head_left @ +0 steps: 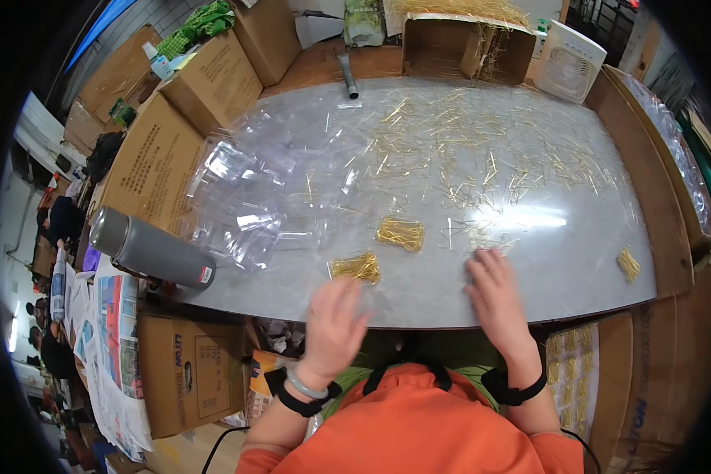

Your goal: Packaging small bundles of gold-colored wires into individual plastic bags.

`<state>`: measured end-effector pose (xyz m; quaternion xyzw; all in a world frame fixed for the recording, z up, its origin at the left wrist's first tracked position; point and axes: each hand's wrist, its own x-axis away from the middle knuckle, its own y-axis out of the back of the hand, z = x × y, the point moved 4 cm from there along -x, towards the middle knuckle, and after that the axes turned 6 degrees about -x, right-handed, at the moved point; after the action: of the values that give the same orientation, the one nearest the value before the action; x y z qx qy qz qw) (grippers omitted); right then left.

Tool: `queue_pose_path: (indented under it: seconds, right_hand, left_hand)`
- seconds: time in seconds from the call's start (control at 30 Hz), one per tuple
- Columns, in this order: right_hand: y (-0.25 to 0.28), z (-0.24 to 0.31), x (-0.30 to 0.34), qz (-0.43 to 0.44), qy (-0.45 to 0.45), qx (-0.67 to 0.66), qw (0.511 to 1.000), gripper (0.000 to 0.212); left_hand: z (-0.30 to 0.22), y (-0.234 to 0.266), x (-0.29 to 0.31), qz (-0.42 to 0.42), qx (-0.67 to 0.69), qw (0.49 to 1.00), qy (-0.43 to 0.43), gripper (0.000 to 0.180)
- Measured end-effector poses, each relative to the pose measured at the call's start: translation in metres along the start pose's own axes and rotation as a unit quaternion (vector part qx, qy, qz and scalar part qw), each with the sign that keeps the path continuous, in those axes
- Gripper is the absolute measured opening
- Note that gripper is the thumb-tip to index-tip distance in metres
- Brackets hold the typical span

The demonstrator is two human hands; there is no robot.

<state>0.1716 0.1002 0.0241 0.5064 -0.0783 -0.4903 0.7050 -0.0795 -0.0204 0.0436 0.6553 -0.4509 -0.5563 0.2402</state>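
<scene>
My left hand (336, 320) is just in front of a bundle of gold wire hooks (355, 267), somewhat smeared by motion. Its thumb stands away from the fingers and nothing shows in its grip. A second bundle of gold hooks (400, 234) lies a little farther back, to the right. My right hand (494, 291) reaches over the table's front part with fingers spread, its tips at a few loose gold hooks (491, 237). Many more loose hooks (450, 150) are scattered across the far half of the grey tabletop (450, 284). Clear plastic packs (268, 182) cover the left side.
A grey bottle (162, 253) leans at the left edge beside cardboard boxes (158, 158). At the right lies a small hook bundle (628, 265). An open carton (442, 55), a white fan (570, 63) and a dark grey tube (347, 77) are at the back. Packed hooks (573, 371) sit lower right.
</scene>
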Motion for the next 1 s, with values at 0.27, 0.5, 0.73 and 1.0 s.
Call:
queue_pose_path:
  seconds: [0.27, 0.5, 0.73, 1.0]
  right_hand:
    - [0.003, 0.004, 0.000, -0.042, 0.025, -0.049, 0.998, 0.029]
    - [0.020, -0.006, 0.012, -0.062, 0.017, -0.046, 0.997, 0.029]
    - [0.012, 0.006, 0.016, 0.012, 0.057, -0.089, 0.994, 0.028]
    - [0.028, 0.000, 0.021, -0.053, -0.071, -0.004, 0.996, 0.051]
  left_hand:
    - [-0.063, -0.053, -0.016, 0.072, 0.086, 0.991, -0.069, 0.046]
    - [-0.073, -0.069, -0.042, 0.106, 0.119, 0.984, -0.082, 0.058]
    - [-0.070, -0.079, -0.047, 0.103, 0.129, 0.985, -0.054, 0.069]
    - [-0.062, -0.080, -0.044, 0.116, 0.138, 0.983, -0.041, 0.069]
